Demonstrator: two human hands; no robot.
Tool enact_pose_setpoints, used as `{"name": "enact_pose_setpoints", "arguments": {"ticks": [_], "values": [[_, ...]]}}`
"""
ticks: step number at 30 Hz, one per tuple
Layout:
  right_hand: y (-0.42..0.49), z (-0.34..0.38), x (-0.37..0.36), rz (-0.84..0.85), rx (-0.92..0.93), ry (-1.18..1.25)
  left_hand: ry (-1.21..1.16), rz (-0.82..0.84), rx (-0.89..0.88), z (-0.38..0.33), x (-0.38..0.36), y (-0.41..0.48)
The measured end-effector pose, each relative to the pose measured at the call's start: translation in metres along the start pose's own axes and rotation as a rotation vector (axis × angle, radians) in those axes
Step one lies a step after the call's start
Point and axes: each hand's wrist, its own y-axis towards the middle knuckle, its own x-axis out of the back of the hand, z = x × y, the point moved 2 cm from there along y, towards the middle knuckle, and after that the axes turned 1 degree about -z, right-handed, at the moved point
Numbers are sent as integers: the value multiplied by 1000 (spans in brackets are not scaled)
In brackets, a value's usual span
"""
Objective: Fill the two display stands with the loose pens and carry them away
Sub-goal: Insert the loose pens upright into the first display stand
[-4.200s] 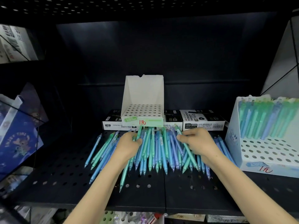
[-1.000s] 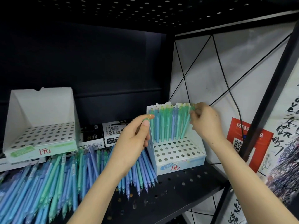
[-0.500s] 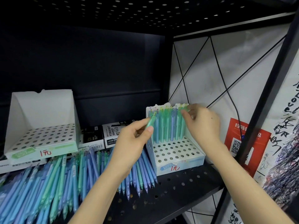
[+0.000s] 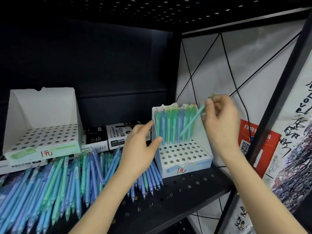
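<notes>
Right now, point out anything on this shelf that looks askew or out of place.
The teal pen pinched by the right hand leans diagonally across the upright pens in the right stand. Loose pens lie strewn over the shelf, and the left stand holds none.

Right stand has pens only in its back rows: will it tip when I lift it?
Probably back-heavy: the pens fill only the rear rows of the right stand. It looks like thin card, so likely light and bendy.
</notes>
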Motion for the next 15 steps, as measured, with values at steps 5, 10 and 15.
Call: {"name": "enact_pose_setpoints", "arguments": {"ticks": [5,10,15], "values": [[6,-20,-6,-62,137,-316,65,163,61,5,-9,1],[8,-39,-13,-13,101,-386,37,198,80,9,-14,1],[11,-45,-16,52,30,-398,31,198,72,14,-17,1]]}}
